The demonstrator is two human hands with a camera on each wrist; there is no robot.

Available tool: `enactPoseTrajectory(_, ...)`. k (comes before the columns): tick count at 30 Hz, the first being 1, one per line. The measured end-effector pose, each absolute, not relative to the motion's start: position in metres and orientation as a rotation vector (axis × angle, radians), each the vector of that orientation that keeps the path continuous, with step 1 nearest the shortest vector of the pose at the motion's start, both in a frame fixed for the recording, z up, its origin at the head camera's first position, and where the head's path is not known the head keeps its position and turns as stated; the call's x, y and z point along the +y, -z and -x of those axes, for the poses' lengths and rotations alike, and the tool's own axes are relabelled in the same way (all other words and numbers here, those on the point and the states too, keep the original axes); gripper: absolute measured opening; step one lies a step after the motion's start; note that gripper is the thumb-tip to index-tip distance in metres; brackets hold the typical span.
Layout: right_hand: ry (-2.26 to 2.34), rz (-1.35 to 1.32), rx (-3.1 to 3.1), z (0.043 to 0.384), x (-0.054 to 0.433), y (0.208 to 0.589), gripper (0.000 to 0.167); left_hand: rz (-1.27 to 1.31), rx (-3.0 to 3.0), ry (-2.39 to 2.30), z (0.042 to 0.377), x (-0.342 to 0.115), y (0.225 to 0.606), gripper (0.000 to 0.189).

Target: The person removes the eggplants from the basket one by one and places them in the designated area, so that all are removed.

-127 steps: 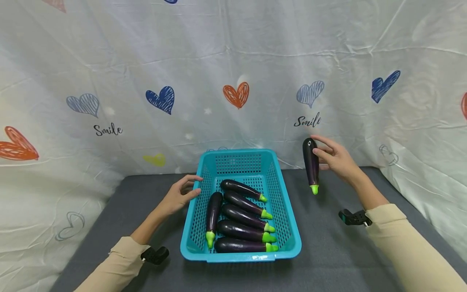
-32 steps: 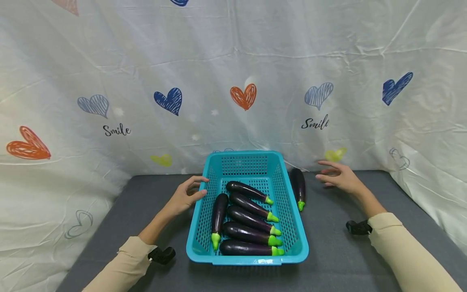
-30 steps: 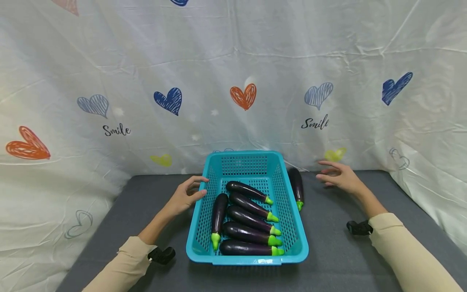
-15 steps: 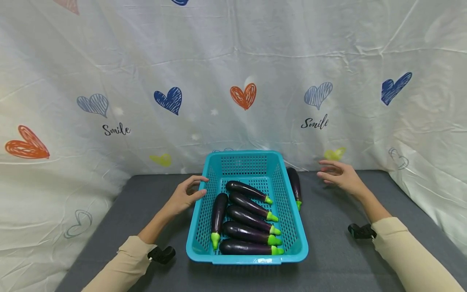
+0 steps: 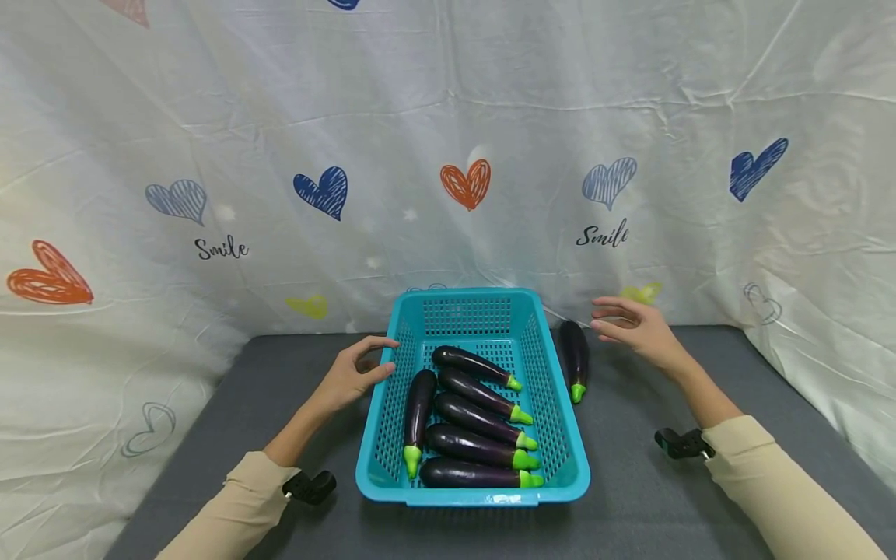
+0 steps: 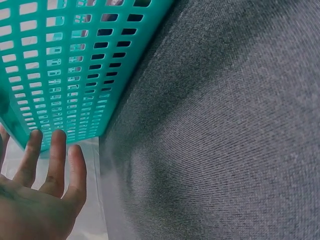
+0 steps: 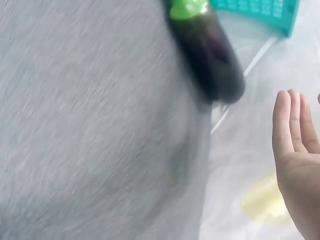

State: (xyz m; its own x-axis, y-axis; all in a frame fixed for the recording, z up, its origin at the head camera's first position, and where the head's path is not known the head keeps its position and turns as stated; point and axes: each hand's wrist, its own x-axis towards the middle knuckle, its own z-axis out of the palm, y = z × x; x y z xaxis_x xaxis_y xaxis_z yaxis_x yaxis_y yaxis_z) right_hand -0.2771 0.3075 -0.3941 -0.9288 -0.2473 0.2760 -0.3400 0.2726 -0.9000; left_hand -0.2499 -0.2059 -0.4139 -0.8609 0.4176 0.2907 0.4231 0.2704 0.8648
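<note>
1 loose eggplant [image 5: 574,354], dark purple; lies on the grey table [image 5: 630,474] at 2 o'clock from the basket's middle, just beside its wall, contact unclear; green cap towards 6 o'clock, rounded end towards 12 o'clock, at the table's far edge.

1 right hand [image 5: 640,330]; near that eggplant, at its 2 o'clock; fingers released, nearly straight, holding nothing.

1 basket [image 5: 434,496], blue, perforated; contains 6 further eggplants [image 5: 476,447]; 5 in a row, caps towards 3 to 4 o'clock; 1 along the 9 o'clock side, cap towards 6 o'clock.

1 left hand [image 5: 350,377]; at the basket's 10 o'clock, fingertips at the rim; fingers released, not clenched; pressure on the rim cannot be told.

1 white cloth [image 5: 392,117], printed with hearts; at 12 o'clock.

Hazards, as judged: a knock from the right hand could roll the smooth, round-sided eggplant; a nudge towards 12 o'clock could tip its rounded end off the edge; a left-hand push could shift the basket into it.
</note>
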Motion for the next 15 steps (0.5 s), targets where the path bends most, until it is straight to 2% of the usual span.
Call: enactPoseTrajectory(15, -1.673, -0.766, -2.428, 0.293, 0.256, 0.355, 0.05, 0.805, -2.516, 1.7, 0.249, -0.205, 0.414, 0.038)
